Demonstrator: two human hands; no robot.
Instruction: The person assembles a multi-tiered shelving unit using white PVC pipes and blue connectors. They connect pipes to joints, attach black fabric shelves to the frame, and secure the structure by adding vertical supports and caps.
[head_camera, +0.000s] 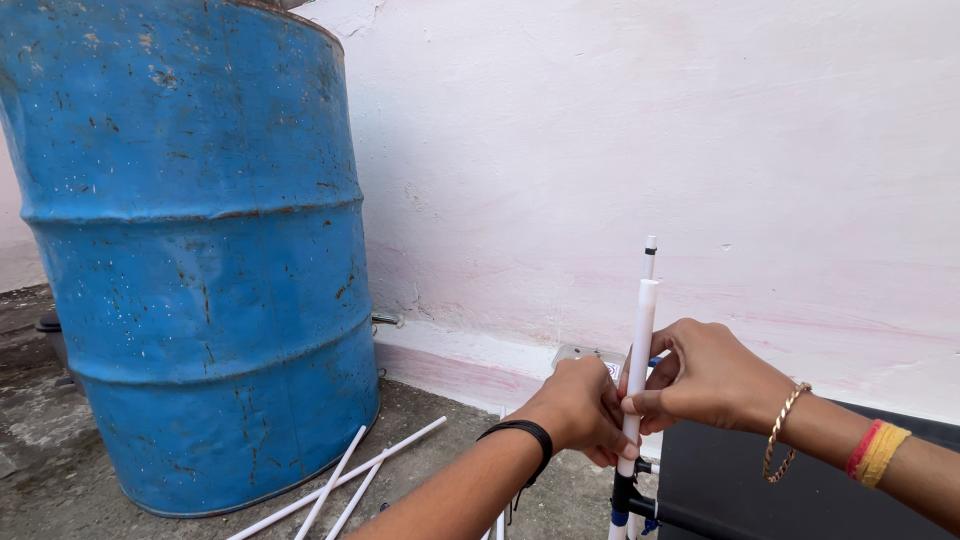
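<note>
A thin white tube (641, 330) stands upright at the lower middle, with a narrower black-tipped rod (650, 252) sticking out of its top. My left hand (580, 408), with a black band on the wrist, wraps around the tube's lower part from the left. From the right, my right hand (705, 375) pinches the same tube between thumb and fingers; that wrist carries a chain bracelet and red and yellow threads. Below the hands the tube enters a black fitting (624, 495) with a blue part underneath. A small grey object (580, 353) peeks out behind my left hand.
A big rusty blue metal drum (190, 250) fills the left side, standing on rough concrete ground (50, 470). Several loose white tubes (340, 480) lie on the ground at its base. A pale pink wall (620, 150) runs behind. A black flat surface (740, 490) sits at the lower right.
</note>
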